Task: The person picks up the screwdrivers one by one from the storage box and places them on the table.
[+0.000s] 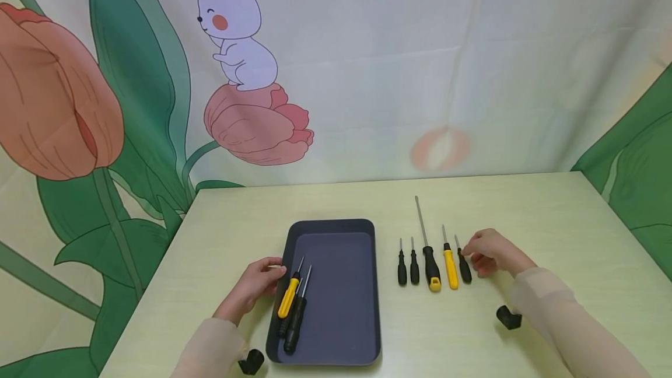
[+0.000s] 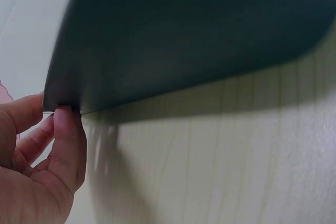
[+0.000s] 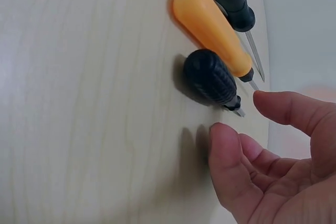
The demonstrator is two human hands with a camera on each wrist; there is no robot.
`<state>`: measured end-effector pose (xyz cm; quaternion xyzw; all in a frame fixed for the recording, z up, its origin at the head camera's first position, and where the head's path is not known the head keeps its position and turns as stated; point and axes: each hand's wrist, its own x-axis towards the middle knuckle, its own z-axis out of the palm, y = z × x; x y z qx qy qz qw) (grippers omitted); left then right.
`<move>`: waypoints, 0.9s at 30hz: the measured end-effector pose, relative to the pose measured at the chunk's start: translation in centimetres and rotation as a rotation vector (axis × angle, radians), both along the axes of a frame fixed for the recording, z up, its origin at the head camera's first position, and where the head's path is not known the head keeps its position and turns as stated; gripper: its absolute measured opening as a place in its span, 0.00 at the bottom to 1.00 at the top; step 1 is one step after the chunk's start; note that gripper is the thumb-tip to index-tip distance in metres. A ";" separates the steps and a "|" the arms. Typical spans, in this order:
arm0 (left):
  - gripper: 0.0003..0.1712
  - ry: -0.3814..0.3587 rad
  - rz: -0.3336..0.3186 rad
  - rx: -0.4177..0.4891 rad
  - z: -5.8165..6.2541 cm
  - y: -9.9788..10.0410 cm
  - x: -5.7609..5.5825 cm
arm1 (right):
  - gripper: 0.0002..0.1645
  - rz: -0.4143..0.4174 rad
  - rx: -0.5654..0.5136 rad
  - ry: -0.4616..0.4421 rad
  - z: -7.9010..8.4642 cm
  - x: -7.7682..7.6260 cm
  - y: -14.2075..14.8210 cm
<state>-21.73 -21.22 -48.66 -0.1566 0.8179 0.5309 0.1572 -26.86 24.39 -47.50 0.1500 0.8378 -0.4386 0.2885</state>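
Observation:
My left hand pinches the left rim of a dark grey tray between thumb and fingers; the left wrist view shows the tray's outer wall close up. Inside the tray's left side lie a yellow screwdriver and a long black screwdriver, with another black handle partly hidden under them. Over the table, my right hand is beside a small black screwdriver, the rightmost of a row. Its thumb and fingers are parted near the shaft, with nothing between them.
Left of that screwdriver lie a yellow one, a large black one with a yellow end, and two small black ones, all with tips pointing away. A printed curtain hangs behind the table's far edge.

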 end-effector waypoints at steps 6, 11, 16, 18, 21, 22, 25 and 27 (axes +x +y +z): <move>0.22 0.006 -0.006 0.012 0.1 0.0 0.1 | 0.19 -0.020 -0.055 0.021 0.6 0.1 0.4; 0.22 0.010 -0.007 0.016 0.1 0.0 0.1 | 0.20 -0.045 -0.092 0.019 0.8 0.0 0.6; 0.21 0.015 -0.007 0.016 0.0 0.0 0.1 | 0.19 -0.065 -0.112 0.011 0.9 -0.1 0.4; 0.21 0.015 -0.005 0.016 0.0 0.0 0.0 | 0.19 -0.071 -0.112 0.012 1.0 -0.1 0.3; 0.21 0.013 -0.001 0.016 0.0 0.0 0.0 | 0.19 -0.069 -0.116 0.020 1.2 -0.2 0.0; 0.21 0.013 0.000 0.016 0.1 0.0 0.0 | 0.20 -0.068 -0.119 0.022 1.3 -0.2 -0.1; 0.21 0.012 -0.001 0.014 0.1 0.0 0.1 | 0.21 -0.053 -0.128 0.030 1.6 -0.1 -0.5; 0.22 0.014 -0.004 0.012 0.1 0.0 0.1 | 0.21 -0.045 -0.133 0.036 1.7 0.0 -0.8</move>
